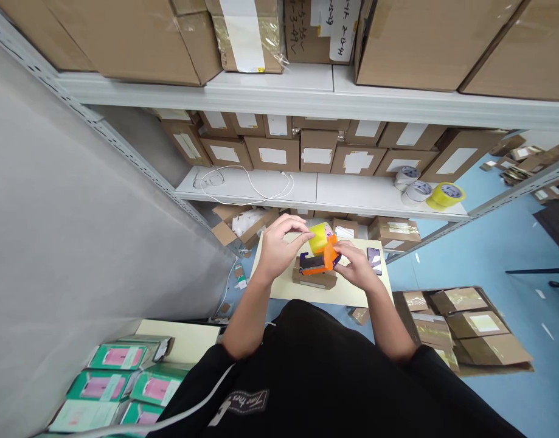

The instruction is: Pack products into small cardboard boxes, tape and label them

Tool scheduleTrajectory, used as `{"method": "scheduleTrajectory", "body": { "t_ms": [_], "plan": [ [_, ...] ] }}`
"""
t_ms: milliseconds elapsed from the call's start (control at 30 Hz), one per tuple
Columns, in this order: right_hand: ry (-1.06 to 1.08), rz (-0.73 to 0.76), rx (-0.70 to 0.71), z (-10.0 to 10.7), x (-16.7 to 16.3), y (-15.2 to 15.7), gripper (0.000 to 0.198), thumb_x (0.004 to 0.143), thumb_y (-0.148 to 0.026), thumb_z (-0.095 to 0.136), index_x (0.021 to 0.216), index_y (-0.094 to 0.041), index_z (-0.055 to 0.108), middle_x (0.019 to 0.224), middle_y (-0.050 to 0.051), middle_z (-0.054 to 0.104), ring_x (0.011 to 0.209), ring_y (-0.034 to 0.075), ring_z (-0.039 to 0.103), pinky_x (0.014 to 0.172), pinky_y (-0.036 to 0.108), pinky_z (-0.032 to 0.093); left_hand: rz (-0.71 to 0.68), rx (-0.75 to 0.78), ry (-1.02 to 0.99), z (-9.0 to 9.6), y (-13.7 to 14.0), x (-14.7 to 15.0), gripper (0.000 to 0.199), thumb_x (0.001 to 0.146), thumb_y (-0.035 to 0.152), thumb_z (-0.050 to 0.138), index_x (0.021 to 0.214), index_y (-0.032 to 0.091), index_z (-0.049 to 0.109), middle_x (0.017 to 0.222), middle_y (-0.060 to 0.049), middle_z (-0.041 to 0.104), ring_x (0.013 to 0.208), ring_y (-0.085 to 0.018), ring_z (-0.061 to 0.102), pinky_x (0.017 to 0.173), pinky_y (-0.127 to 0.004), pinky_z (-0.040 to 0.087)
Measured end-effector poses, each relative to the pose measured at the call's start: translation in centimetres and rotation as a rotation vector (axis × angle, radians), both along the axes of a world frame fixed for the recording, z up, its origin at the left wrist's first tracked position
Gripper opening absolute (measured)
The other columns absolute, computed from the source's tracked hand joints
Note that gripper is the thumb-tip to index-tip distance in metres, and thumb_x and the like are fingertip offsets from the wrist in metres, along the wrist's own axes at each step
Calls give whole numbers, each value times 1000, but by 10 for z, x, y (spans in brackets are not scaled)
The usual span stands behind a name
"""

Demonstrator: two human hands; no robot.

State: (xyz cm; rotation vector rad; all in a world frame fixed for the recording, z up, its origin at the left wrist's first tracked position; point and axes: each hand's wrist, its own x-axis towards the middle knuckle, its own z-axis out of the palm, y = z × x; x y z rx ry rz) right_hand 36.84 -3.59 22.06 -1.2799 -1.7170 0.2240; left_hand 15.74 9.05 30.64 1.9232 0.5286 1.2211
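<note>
My right hand [356,266] grips an orange tape dispenser [327,258] with dark parts, held above the table. A roll of yellow tape [319,237] sits at the dispenser's upper end. My left hand [283,243] is closed in a pinch, thumb and forefinger at the left edge of the yellow tape. Whether a loose tape end lies between those fingertips is too small to see. Below the dispenser, a small brown cardboard box [313,281] rests on the pale yellow table [279,289], its top partly hidden by the dispenser.
A phone [374,260] lies at the table's right side. Ahead, a shelf [347,187] carries a white cable, labelled boxes [272,153] and tape rolls [446,194]. An open carton [245,225] stands behind left. Flat-lying boxes [475,322] are right; green-pink boxes [117,358] are lower left.
</note>
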Motion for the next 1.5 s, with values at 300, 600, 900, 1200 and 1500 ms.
{"method": "scheduleTrajectory", "body": {
  "t_ms": [300,600,900,1200,1500],
  "plan": [
    [21,45,-32,5,-7,0,19,96,-30,71,115,-25,69,106,10,75,106,28,69,93,47,59,-17,-179,-195,-3,1,7,23,83,28,85,99,21,70,87,1,63,77,-11,69,75,-26,62],
    [69,12,-134,0,-12,0,24,96,-42,73,114,-26,71,104,10,75,99,27,67,92,47,57,-60,-167,-228,-7,5,9,56,84,31,85,130,29,53,133,-8,64,73,-8,70,75,-28,63],
    [219,-31,-232,-28,-24,6,40,91,-57,75,113,-23,73,104,9,74,96,27,67,86,41,57,33,-199,-216,-27,13,12,48,85,34,84,122,25,55,122,-6,66,73,-7,69,76,-24,60],
    [377,-37,-478,-75,2,-12,52,90,-60,72,123,-20,65,109,7,71,97,25,65,88,38,53,233,-501,-273,-114,29,39,51,73,31,89,110,23,55,108,-2,63,73,-8,68,72,-23,56],
    [547,-220,-683,-135,11,-9,57,67,-65,87,90,-21,60,77,-3,56,71,17,50,64,28,42,362,-985,-387,-237,12,28,61,55,31,97,100,20,57,101,-2,61,82,-13,67,78,-29,58]
  ]
}}
